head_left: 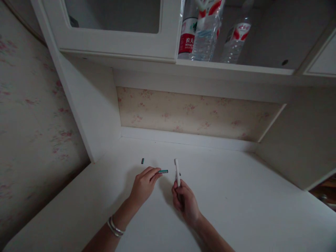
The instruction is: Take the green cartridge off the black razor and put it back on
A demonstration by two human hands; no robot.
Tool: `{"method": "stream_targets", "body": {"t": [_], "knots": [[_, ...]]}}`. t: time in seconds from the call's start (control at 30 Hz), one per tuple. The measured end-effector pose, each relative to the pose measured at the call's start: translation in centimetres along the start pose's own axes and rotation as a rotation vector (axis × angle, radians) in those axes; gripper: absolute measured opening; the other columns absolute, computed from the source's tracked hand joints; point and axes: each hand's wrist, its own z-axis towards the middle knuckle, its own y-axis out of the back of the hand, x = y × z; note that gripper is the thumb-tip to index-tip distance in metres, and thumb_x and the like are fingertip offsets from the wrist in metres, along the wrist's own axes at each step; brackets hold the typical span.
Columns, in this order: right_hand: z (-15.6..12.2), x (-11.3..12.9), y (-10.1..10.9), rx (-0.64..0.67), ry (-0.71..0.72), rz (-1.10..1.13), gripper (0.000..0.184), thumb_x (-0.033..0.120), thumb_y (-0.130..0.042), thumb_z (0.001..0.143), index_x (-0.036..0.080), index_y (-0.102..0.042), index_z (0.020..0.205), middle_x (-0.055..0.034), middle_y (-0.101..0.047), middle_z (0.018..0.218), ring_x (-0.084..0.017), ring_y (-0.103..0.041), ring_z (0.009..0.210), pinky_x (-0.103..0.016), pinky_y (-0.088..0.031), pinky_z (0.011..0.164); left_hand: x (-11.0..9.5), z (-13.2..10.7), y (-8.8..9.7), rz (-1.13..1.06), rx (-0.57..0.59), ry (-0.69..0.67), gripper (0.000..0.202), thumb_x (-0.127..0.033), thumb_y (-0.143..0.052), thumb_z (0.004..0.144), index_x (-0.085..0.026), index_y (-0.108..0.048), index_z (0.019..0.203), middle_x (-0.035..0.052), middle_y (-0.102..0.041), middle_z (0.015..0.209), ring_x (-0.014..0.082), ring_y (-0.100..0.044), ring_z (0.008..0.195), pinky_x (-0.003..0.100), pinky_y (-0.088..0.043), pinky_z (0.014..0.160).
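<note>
Pinched between the thumb and fingertips of my left hand is a small flat razor cartridge, dark with a green strip. It lies roughly level and points to the right. My right hand is closed around a white razor handle, which stands out of the fist with its far end pointing away from me. A gap separates the cartridge from the handle. A second green and dark razor cartridge rests on the white desk, beyond my left hand. Some fingers of both hands are hidden.
Above the desk's back hangs a white cabinet. Its open shelf holds a red-labelled bottle and other clear plastic bottles. White side panels bound the desk at left and right. Flowered wallpaper covers the wall.
</note>
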Motion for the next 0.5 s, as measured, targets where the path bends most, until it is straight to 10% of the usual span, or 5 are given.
{"method": "stream_targets", "body": {"t": [0.2,0.5], "knots": [[-0.9,-1.3,-0.7,0.007,0.024,-0.34,0.054,0.066,-0.047,0.083,0.018,-0.044,0.06,0.0068,-0.034,0.043,-0.005,-0.025,0.031,-0.018,-0.015,0.029,0.2,-0.2,0.1,0.048,-0.017,-0.014,0.018,-0.025,-0.053,0.09,-0.021,-0.062,0.105,0.0034,-0.066,0.092,0.0139,-0.063,0.082,0.024,-0.051,0.075],[-0.3,-3.0,-0.1,-0.054,0.089,-0.525,0.05,0.064,-0.043,0.087,0.019,-0.039,0.065,0.006,-0.032,0.053,-0.007,-0.024,0.042,-0.02,-0.016,0.037,0.1,-0.4,0.1,0.124,-0.019,-0.086,0.017,-0.024,-0.054,0.089,-0.02,-0.062,0.104,0.0031,-0.067,0.09,0.0133,-0.063,0.081,0.023,-0.051,0.074]]}}
